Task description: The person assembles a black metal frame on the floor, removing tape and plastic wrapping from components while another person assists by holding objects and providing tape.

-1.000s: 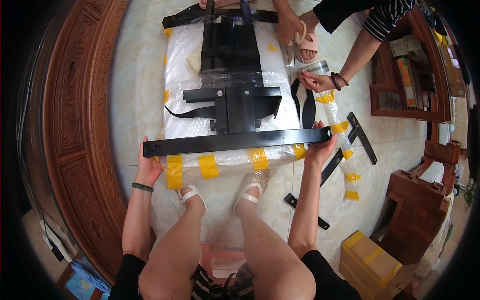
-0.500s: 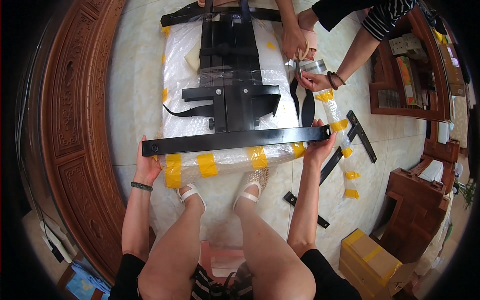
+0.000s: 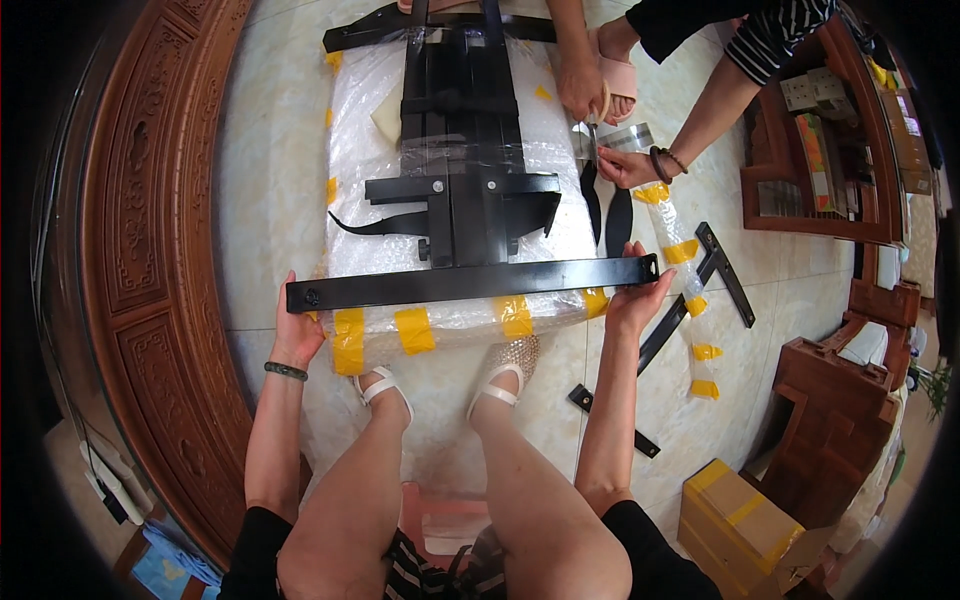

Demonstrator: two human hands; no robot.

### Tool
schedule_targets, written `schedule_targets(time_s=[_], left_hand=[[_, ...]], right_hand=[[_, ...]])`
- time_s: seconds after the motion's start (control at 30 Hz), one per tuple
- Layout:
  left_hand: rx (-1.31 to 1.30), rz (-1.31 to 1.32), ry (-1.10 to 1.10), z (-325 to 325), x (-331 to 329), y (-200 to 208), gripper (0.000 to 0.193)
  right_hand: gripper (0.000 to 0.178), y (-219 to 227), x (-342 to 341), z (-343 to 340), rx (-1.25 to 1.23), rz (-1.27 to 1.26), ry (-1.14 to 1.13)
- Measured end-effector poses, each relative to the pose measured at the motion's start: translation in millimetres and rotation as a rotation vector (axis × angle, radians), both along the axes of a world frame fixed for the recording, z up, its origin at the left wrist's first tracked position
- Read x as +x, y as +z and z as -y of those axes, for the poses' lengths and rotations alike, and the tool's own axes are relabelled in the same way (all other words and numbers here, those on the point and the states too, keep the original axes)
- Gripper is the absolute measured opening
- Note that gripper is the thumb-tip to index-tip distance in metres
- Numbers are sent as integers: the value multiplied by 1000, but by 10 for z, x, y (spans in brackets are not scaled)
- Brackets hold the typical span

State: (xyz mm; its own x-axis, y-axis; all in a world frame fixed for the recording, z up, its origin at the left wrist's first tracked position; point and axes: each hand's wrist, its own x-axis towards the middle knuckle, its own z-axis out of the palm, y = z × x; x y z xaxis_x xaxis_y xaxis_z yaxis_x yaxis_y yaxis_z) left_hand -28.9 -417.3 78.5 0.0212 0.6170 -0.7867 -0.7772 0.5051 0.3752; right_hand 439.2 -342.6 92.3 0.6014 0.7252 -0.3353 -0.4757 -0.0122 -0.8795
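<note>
A black metal frame (image 3: pixel 478 222) lies on a package wrapped in bubble wrap (image 3: pixel 365 255) and yellow tape, and a long black crossbar (image 3: pixel 470 284) forms its near end. My left hand (image 3: pixel 300 328) is closed around the bar's left end. At the right end, my right hand (image 3: pixel 640 298) grips the bar from below, thumb and fingers around it. Beyond, another person's hands (image 3: pixel 625 168) hold scissors (image 3: pixel 596 135) beside a strip of clear tape (image 3: pixel 628 140). Black straps (image 3: pixel 618 218) hang below those hands.
Black metal bars (image 3: pixel 722 270) lie on the tiled floor to the right, beside a bubble-wrap strip (image 3: pixel 680 250) with yellow tape. A cardboard box (image 3: pixel 742 520) stands at lower right. Carved wooden furniture (image 3: pixel 150 270) lines the left; a wooden cabinet (image 3: pixel 820 225) stands at right.
The other person's hands and scissors have shifted slightly to the left at the clear tape. My hands keep their grip on the crossbar, which has barely moved.
</note>
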Motion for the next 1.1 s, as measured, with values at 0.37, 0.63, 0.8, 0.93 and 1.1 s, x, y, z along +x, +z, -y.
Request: schedule_targets(time_s=[0.37, 0.63, 0.8, 0.93, 1.1], left_hand=[[-2, 29, 86, 183, -30, -420, 56], [16, 104, 80, 266, -17, -593, 57], [44, 128, 27, 205, 49, -479, 57], [17, 105, 7, 189, 11, -455, 50], [-15, 84, 12, 183, -21, -461, 49]], right_hand=[[68, -10, 37, -9, 5, 13, 20], [68, -82, 72, 28, -41, 28, 38], [66, -140, 111, 94, -51, -30, 98], [66, -150, 82, 92, -32, -7, 115], [68, -109, 22, 77, -38, -22, 105]])
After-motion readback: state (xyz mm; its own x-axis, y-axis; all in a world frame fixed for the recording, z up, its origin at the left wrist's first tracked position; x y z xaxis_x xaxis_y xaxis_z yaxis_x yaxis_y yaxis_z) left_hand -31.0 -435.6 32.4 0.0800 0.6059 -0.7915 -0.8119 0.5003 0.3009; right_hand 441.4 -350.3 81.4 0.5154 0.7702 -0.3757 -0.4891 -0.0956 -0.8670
